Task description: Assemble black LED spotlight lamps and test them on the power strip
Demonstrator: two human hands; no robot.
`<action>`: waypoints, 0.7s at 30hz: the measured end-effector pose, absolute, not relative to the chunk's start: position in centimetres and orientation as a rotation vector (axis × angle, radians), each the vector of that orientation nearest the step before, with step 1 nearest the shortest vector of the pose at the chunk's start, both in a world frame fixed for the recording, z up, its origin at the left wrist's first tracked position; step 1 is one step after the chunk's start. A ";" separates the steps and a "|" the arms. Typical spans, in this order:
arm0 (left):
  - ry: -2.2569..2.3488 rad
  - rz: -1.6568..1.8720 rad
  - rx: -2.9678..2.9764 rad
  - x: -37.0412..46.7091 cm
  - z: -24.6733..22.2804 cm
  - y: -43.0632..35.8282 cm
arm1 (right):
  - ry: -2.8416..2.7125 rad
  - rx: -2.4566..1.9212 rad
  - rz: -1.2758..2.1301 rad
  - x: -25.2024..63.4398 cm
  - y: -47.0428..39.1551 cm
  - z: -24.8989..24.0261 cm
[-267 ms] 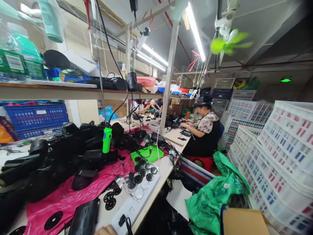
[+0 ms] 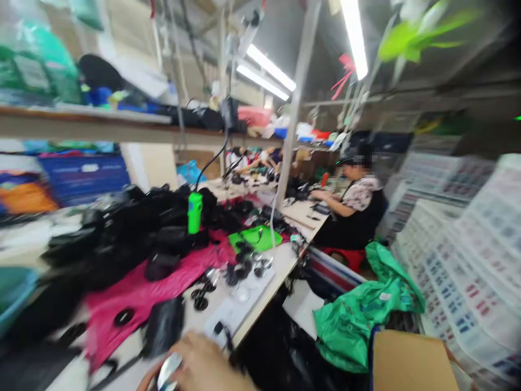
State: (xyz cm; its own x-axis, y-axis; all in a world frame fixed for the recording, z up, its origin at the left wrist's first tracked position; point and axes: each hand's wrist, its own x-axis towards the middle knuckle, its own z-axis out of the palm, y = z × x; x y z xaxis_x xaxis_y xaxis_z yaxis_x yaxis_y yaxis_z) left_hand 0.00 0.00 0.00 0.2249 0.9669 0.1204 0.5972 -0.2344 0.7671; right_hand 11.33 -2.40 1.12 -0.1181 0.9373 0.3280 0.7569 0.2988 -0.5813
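At the bottom edge, my right hand (image 2: 203, 361) is blurred, its fingers curled round a shiny silver round part (image 2: 169, 370). A sliver of skin shows just left of that part; it looks like my left hand (image 2: 148, 379), mostly cut off by the frame, its fingers unclear. Just beyond lies a black casing (image 2: 163, 326) on the white table. Black discs (image 2: 199, 300) lie farther up, beside a white power strip (image 2: 240, 304). A pink plastic sheet (image 2: 171, 277) runs under a heap of black parts (image 2: 122, 233).
A bright green device (image 2: 194, 213) hangs on a cable over the heap. Behind the discs is a green tray (image 2: 256, 239). A person (image 2: 358, 201) sits farther along the table. Green bag (image 2: 366, 315), cardboard box (image 2: 413, 361) and white crates (image 2: 468, 260) stand right.
The view has shifted and blurred, so the table items sit higher and further right. My right hand has come further into view, with the silver part now visible.
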 end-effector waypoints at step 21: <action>1.099 0.749 1.477 -4.4 -0.4 -3.7 | -1.107 -1.335 1.063 13.3 -4.6 -0.3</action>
